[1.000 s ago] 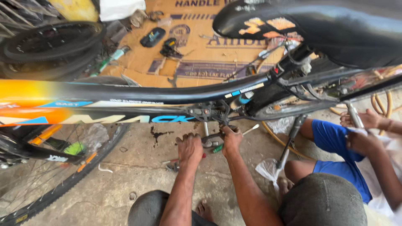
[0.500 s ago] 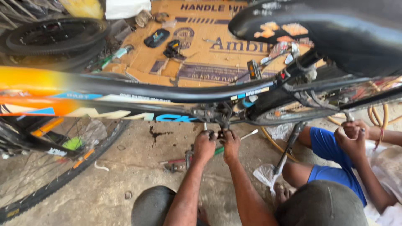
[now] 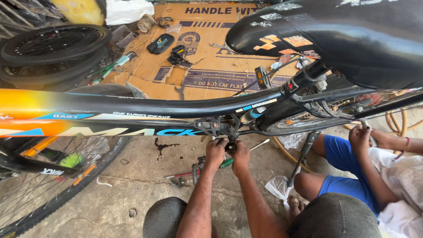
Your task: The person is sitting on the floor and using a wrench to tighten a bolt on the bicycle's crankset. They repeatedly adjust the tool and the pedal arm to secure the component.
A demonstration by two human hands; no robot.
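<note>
Working low on a bicycle that fills the view: glossy painted frame tubes, black shading into orange with blue, smooth and round. Above, a wide black saddle, matte and scuffed, with torn sticker scraps. Spoked wheel at lower left, knobbly rubber tyre, thin steel spokes. Flattened brown cardboard on the floor behind, printed, creased and torn, with small black parts scattered on it. Stacked black tyres beyond. Rough grey concrete floor, stained dark in one spot, with screwdrivers and small bits lying about.

Judged as mid-job: black toothed pedal in place just under the frame, but the fitting below it not yet finished, tools out and loose parts unpacked.

Left hand and right hand side by side, both curled closed around a small dark part directly beneath the pedal; exact grip hidden between the fingers.

Another person's hand at the rear wheel, blue sleeve nearby.
</note>
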